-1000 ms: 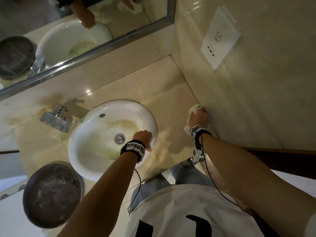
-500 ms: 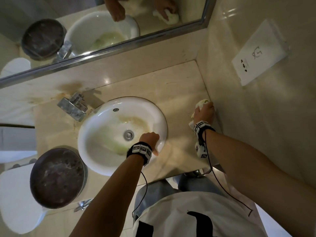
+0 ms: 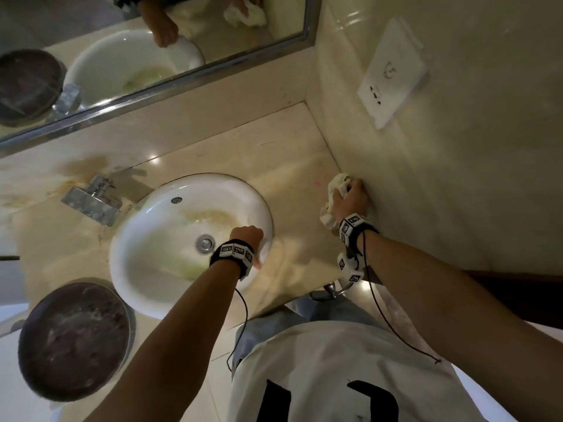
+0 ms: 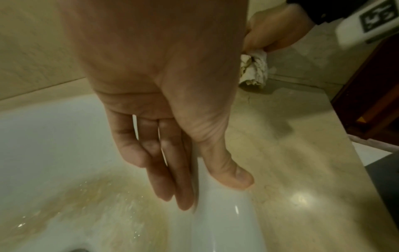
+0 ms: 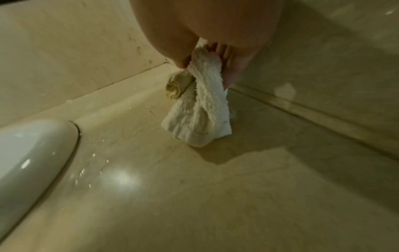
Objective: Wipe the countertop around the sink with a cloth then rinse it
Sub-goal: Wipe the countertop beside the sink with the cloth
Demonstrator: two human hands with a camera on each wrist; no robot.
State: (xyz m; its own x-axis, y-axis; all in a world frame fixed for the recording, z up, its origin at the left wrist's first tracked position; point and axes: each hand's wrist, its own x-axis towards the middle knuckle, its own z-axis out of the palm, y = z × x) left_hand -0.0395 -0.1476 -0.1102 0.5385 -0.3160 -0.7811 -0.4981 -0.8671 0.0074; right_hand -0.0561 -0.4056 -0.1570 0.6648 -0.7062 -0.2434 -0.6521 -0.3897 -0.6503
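My right hand (image 3: 350,199) grips a bunched white cloth (image 3: 336,185) and holds it down on the beige countertop (image 3: 274,153), right where the counter meets the right wall. In the right wrist view the cloth (image 5: 200,110) hangs from my fingers with its lower end on the counter. My left hand (image 3: 248,237) rests on the right rim of the white sink (image 3: 146,208). In the left wrist view, the left hand (image 4: 207,187) has straight fingers lying inside the stained basin and its thumb lies on the rim (image 4: 226,230).
A chrome faucet (image 3: 91,199) stands at the sink's back left. A dark round lid (image 3: 73,339) sits at the front left. A mirror (image 3: 122,56) runs along the back wall, and a white socket plate (image 3: 393,74) hangs on the right wall. Water drops (image 5: 92,163) dot the counter.
The head view has swung about. My right hand has stayed by the wall with the cloth, shifting only slightly. The left hand has kept its place on the sink rim.
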